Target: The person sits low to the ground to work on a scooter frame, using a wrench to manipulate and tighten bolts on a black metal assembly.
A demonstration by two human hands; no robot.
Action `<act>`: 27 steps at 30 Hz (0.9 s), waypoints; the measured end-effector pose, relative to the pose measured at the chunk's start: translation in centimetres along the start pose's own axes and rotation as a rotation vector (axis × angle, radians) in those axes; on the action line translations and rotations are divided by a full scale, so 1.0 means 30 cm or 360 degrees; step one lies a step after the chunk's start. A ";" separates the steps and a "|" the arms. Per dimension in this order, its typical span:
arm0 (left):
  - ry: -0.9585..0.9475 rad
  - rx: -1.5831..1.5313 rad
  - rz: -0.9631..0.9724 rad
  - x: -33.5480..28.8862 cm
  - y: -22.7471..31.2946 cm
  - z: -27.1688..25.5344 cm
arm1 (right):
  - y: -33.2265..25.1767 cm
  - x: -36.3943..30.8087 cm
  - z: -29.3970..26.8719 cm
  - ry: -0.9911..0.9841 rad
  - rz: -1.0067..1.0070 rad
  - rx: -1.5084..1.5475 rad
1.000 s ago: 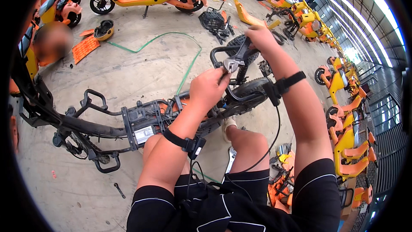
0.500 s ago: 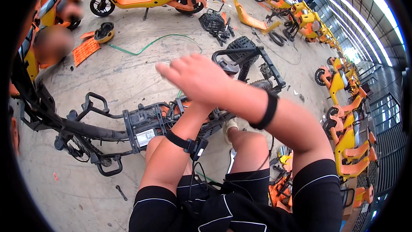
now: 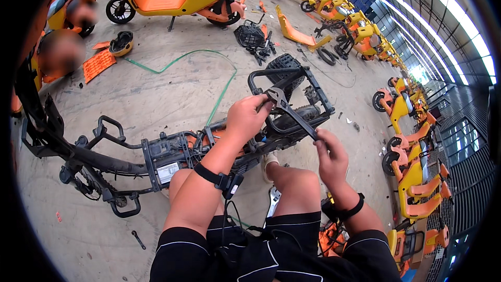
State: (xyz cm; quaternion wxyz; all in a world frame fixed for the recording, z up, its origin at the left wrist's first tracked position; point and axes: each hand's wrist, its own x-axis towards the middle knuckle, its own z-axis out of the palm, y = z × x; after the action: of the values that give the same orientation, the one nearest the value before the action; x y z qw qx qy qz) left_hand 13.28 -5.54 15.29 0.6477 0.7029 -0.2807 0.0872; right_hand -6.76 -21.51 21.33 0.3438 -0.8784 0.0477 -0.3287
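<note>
Your right hand [image 3: 333,157], half a second ago crossed over your left hand [image 3: 247,118], is now to its right, fingers gripping the handle end of a wrench [image 3: 297,118]. The wrench's head sits at the black rack [image 3: 319,90]. Your left fingers bend against that head; what they pinch, you cannot tell. Both hands now meet the tool.

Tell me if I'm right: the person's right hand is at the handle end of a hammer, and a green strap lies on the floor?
Not quite: the tool is an adjustable wrench, not a hammer, as the head view shows. The right hand is at its handle end, and a green strap lies on the floor.
</note>
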 end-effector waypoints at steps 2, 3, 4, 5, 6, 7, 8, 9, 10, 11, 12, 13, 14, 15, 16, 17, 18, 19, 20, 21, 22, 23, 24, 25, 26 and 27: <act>-0.0008 -0.0009 0.0000 -0.003 -0.005 0.003 | 0.024 0.047 -0.002 0.0049 0.0453 0.0342; -0.0011 -0.0013 -0.0001 -0.004 -0.007 0.003 | 0.056 0.089 0.006 0.0079 0.0556 0.0463; -0.0005 -0.0001 0.0005 -0.003 -0.007 -0.002 | 0.096 0.138 0.019 0.0102 0.0657 0.0587; -0.0005 -0.0002 0.0011 -0.003 0.002 -0.001 | 0.162 0.187 0.022 0.0138 0.0755 0.0649; -0.0002 -0.0004 0.0021 -0.003 0.018 -0.002 | 0.208 0.242 0.020 0.0175 0.0847 0.0710; -0.0009 0.0002 0.0014 -0.004 0.021 -0.005 | 0.221 0.301 0.037 0.0224 0.0957 0.0743; -0.0019 -0.0005 0.0012 -0.003 0.030 -0.001 | 0.259 0.362 0.042 0.0235 0.1010 0.0836; -0.0030 -0.0010 0.0010 -0.002 0.037 0.004 | 0.341 0.433 0.046 0.0172 0.0928 0.0928; -0.0019 0.0021 0.0022 -0.003 0.032 0.000 | 0.349 0.509 0.080 0.0108 0.0973 0.0975; -0.0011 0.0046 0.0037 -0.003 0.028 0.000 | 0.352 0.582 0.112 0.0049 0.1018 0.1019; -0.0008 0.0070 0.0054 -0.002 0.025 0.001 | 0.331 0.646 0.148 0.0044 0.1046 0.0983; -0.0009 0.0092 0.0065 -0.001 0.021 -0.004 | 0.290 0.705 0.198 0.0032 0.1075 0.0954; -0.0014 0.0109 0.0078 0.000 0.018 -0.006 | 0.245 0.762 0.241 0.0028 0.1129 0.0867; -0.0024 0.0122 0.0094 0.002 0.015 -0.003 | 0.200 0.808 0.283 0.0030 0.1182 0.0778; -0.0020 0.0148 0.0099 0.003 0.015 -0.002 | 0.158 0.840 0.331 -0.0040 0.1218 0.0757; -0.0016 0.0171 0.0103 0.003 0.016 0.002 | 0.116 0.859 0.378 -0.0111 0.1254 0.0733; -0.0006 0.0195 0.0105 0.002 0.016 0.002 | 0.062 0.868 0.418 -0.0352 0.1220 0.0605; -0.0016 0.0210 0.0104 0.002 0.016 0.002 | 0.025 0.875 0.457 -0.0587 0.1178 0.0471; -0.0030 0.0217 0.0109 0.003 0.022 0.008 | 0.024 0.883 0.495 -0.0840 0.1013 0.0323; -0.0033 0.0237 0.0106 0.003 0.019 0.003 | -0.067 0.846 0.536 -0.0867 0.0814 0.0100; -0.0016 0.0266 0.0123 0.004 0.018 0.002 | -0.126 0.832 0.573 -0.1013 0.0713 -0.0169; -0.0013 0.0278 0.0145 0.006 0.019 0.014 | -0.118 0.810 0.615 -0.0990 0.0277 -0.0450; 0.0002 0.0314 0.0155 0.004 0.007 0.009 | -0.200 0.745 0.638 -0.0916 0.0026 -0.0548; 0.0000 0.0319 0.0189 0.000 -0.002 0.027 | -0.229 0.693 0.631 -0.0958 -0.0247 -0.0556; -0.0123 0.0440 0.0066 -0.001 0.021 0.028 | -0.303 0.631 0.597 -0.1051 -0.0347 -0.0689; 0.0216 0.0140 0.0279 -0.001 -0.077 0.098 | -0.381 0.564 0.590 -0.1143 -0.0452 -0.0797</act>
State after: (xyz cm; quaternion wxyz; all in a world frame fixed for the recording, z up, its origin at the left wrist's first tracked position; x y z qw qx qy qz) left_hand 13.73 -8.34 12.88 0.6236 0.6960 -0.2924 0.2031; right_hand 15.61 -7.93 28.12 0.0673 -0.9905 -0.1173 -0.0255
